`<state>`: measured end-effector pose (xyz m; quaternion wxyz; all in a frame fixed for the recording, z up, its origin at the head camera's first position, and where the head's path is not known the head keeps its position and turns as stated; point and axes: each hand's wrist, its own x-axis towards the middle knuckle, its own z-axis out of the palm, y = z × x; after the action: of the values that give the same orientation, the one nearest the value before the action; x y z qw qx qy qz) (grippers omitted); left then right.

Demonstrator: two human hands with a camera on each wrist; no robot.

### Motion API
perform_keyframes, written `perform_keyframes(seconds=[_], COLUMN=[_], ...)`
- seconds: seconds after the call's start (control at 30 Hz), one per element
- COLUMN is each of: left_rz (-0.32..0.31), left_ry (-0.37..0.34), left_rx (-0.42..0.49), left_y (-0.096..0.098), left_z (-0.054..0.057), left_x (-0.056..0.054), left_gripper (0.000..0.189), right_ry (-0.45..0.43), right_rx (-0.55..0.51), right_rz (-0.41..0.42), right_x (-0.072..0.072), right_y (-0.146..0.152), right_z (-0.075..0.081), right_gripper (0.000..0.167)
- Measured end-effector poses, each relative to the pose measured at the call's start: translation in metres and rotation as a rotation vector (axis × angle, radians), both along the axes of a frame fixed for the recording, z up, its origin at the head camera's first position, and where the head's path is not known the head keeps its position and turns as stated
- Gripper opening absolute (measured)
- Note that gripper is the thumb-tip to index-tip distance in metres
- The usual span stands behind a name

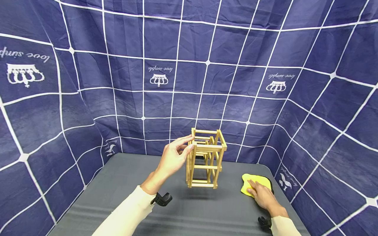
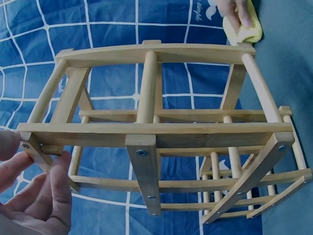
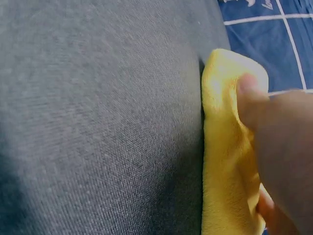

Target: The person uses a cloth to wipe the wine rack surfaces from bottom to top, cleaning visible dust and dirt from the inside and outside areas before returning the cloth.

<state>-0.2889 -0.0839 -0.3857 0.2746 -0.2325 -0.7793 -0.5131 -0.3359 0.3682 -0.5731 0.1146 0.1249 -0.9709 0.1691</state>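
A light wooden rack [image 1: 206, 167] of slats and round dowels stands near the middle of the grey surface. My left hand [image 1: 175, 155] pinches its upper left corner between thumb and fingers; the left wrist view shows the fingertips [image 2: 61, 164] around the end of that frame. Off to the right lies a folded yellow cloth [image 1: 248, 183], soft and plush in the right wrist view. My right hand [image 1: 262, 195] rests on top of it with fingers extended. The thumb [image 3: 248, 88] presses a dent into the cloth, while part of the hand is cut off by the frame edge.
A grey cloth-covered table [image 1: 133, 186] spreads under everything. Blue curtains [image 1: 189, 78] with white grid lines enclose it at the back and on both sides, and the yellow cloth lies close to the right-hand curtain. Dark straps with small devices [image 1: 162, 199] sit at both wrists.
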Motion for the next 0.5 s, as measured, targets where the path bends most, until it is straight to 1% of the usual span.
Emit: perform_keyframes(seconds=[0.1, 0.17, 0.33, 0.4, 0.5], left_rz=[-0.005, -0.004, 0.051, 0.082, 0.131], left_ry=[0.008, 0.015, 0.055, 0.055, 0.051], left_rx=[0.001, -0.006, -0.059, -0.091, -0.152], left_y=[-0.002, -0.004, -0.016, -0.023, -0.035], left_z=[-0.004, -0.009, -0.03, -0.04, -0.058], left_x=[0.0, 0.0, 0.004, 0.006, 0.009], left_gripper=[0.04, 0.044, 0.05, 0.052, 0.053], right_ry=[-0.02, 0.009, 0.167, 0.224, 0.275], right_rx=[0.012, 0.007, 0.038, 0.046, 0.042], right_rz=[0.027, 0.03, 0.038, 0.043, 0.045], right_x=[0.001, 0.003, 0.008, 0.011, 0.017], right_y=[-0.004, -0.007, -0.013, -0.015, -0.021], right_z=[-0.002, -0.004, -0.007, -0.006, -0.001], right_gripper=[0.058, 0.061, 0.067, 0.071, 0.074])
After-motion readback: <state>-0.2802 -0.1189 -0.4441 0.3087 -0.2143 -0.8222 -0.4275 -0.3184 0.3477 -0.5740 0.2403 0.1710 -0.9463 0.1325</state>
